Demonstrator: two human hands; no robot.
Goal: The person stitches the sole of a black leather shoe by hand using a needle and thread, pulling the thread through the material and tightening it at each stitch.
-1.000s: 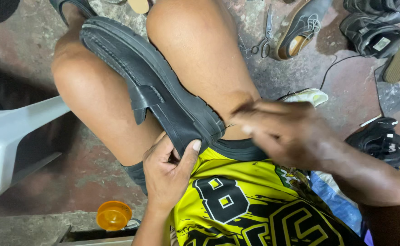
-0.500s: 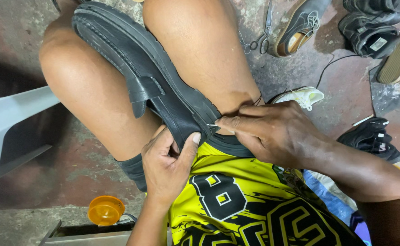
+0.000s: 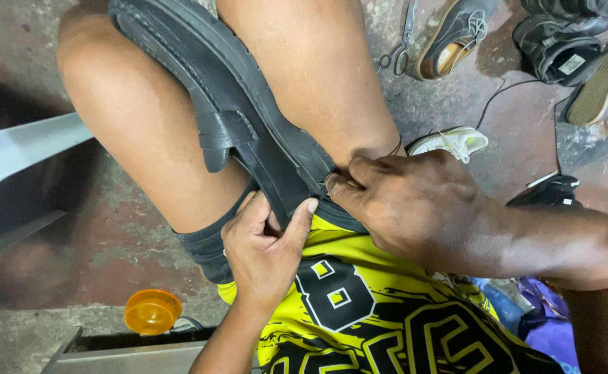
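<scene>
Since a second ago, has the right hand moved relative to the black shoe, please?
Yes. The right hand has come down from above the black shoe and its fingertips now pinch the shoe's near edge, beside the left hand.

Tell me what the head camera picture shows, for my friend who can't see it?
A black shoe is clamped between a seated person's bare knees. The left hand grips its near end, and the right hand pinches the rim there. Other shoes, scissors and an orange lid lie on the concrete floor.
</scene>
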